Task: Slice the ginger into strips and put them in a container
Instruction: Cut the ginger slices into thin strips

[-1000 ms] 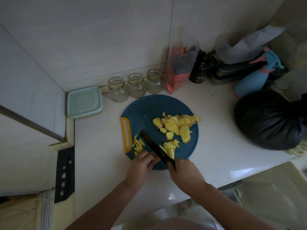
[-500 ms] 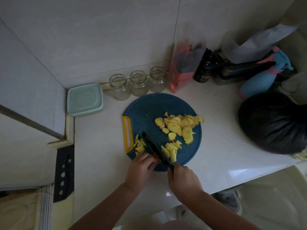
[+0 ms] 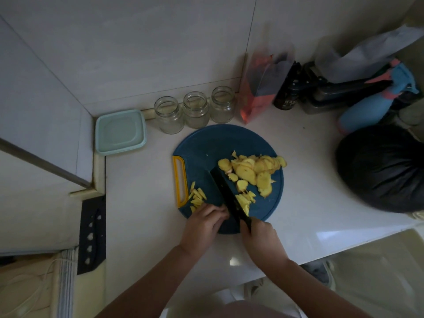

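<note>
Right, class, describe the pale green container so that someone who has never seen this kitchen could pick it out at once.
Find the round blue cutting board on the white counter. Behind it three clear glass jars line the wall, and the container sits just left of them, in the corner. Unlike the tall round jars, it is flat, square with rounded corners, and pale green.

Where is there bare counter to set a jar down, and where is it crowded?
Bare: counter left of the board, in front of the container; also between board and black bag. Crowded: back right corner, bags and bottles; board's near half, ginger and knife.
</note>
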A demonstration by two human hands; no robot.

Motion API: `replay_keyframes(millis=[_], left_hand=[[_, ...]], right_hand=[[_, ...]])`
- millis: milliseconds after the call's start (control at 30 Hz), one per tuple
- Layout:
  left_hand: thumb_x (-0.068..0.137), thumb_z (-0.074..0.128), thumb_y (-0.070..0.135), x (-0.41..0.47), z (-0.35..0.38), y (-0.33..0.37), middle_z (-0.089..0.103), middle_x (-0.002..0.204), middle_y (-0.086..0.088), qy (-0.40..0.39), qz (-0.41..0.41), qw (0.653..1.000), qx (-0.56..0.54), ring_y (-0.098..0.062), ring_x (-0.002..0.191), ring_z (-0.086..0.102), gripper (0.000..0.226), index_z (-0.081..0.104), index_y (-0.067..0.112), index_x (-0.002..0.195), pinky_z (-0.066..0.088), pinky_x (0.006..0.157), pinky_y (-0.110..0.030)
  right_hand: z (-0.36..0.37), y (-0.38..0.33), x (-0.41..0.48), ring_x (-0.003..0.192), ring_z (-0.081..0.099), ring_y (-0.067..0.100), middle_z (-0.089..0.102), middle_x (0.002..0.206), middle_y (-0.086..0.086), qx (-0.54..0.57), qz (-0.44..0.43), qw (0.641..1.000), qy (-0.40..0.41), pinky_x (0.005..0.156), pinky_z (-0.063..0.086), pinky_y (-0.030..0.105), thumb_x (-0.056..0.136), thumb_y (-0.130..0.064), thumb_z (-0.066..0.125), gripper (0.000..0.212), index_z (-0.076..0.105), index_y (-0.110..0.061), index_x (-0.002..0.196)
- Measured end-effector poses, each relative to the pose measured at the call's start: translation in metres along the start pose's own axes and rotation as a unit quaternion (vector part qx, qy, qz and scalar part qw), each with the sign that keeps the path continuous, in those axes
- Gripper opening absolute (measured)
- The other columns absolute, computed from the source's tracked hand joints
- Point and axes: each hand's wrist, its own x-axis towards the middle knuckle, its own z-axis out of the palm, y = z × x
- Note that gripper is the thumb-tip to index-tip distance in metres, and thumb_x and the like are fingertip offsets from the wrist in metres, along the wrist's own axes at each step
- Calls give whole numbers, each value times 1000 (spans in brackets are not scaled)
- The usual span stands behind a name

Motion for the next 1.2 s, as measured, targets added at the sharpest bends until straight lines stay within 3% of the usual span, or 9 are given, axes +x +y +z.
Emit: replay_keyframes(millis=[133, 333, 400, 467, 567, 667, 800, 900, 1200], left_hand=[[85, 58, 19, 0, 1, 3, 68, 84, -2, 17, -12, 1000, 4, -10, 83, 58, 20, 74, 7, 85, 48, 73, -22], [84, 61, 18, 4, -4, 6, 68, 87, 0, 9, -45, 999, -14, -5, 84, 59, 15, 72, 9, 86, 48, 74, -17], [79, 71, 10, 5, -7, 6, 66, 89, -1, -4, -66, 998, -13, -4, 83, 59, 8, 70, 8, 87, 49, 72, -19], [75, 76, 5, 4, -10, 9, 65, 91, -1, -21, -93, 995, -8, -6, 79, 60, 17, 68, 9, 90, 51, 67, -20], [80, 74, 12, 6, -16, 22, 62, 84, 3, -15, -162, 987, -13, -4, 68, 57, 14, 64, 13, 90, 46, 58, -13], [86, 69, 26, 17, -20, 33, 59, 66, 9, -35, -311, 949, -40, -1, 56, 55, 15, 58, 17, 80, 44, 53, -14], [85, 71, 27, 31, -20, 36, 62, 54, -4, -69, -483, 856, -171, -12, 41, 56, 32, 62, 8, 60, 52, 50, -31], [84, 72, 19, 39, -24, 36, 61, 55, -7, -77, -524, 820, -216, -11, 39, 55, 25, 63, 5, 65, 50, 44, -23], [84, 72, 19, 39, -33, 38, 64, 60, -9, -92, -552, 799, -220, -10, 40, 59, 23, 64, 2, 70, 50, 41, -20]], right_hand=[[-2, 5, -3, 82, 60, 30, 58, 81, 10, 13, 0, 1000, -2, 62, 37, 30, 99, -32, 43, 29, 48, -12, 80], [-7, 9, -4, 79, 60, 27, 57, 82, 8, 15, -5, 1000, -9, 67, 45, 35, 99, -36, 42, 33, 51, -11, 81], [-8, 9, -4, 80, 60, 27, 60, 83, 10, 16, -9, 1000, -8, 69, 46, 36, 99, -36, 41, 35, 55, -8, 83], [-8, 10, -5, 79, 61, 27, 62, 85, 12, 15, -16, 1000, -7, 70, 47, 38, 99, -36, 41, 36, 58, -7, 86], [-9, 12, -6, 75, 59, 25, 61, 81, 10, 19, -25, 999, -11, 67, 46, 37, 100, -35, 41, 35, 55, -9, 82], [-8, 13, -6, 71, 57, 23, 57, 76, 7, 22, -26, 999, -14, 63, 43, 34, 100, -35, 41, 34, 50, -12, 77], [-6, 14, -8, 74, 58, 24, 58, 79, 8, 18, -28, 999, -20, 64, 43, 34, 100, -36, 41, 34, 52, -10, 80], [-6, 13, -10, 75, 59, 24, 59, 80, 8, 14, -35, 999, -22, 64, 43, 34, 100, -36, 40, 34, 53, -10, 82], [-11, 12, -15, 70, 56, 23, 54, 75, 5, -2, -56, 998, -14, 61, 40, 32, 101, -36, 38, 35, 50, -10, 80]])
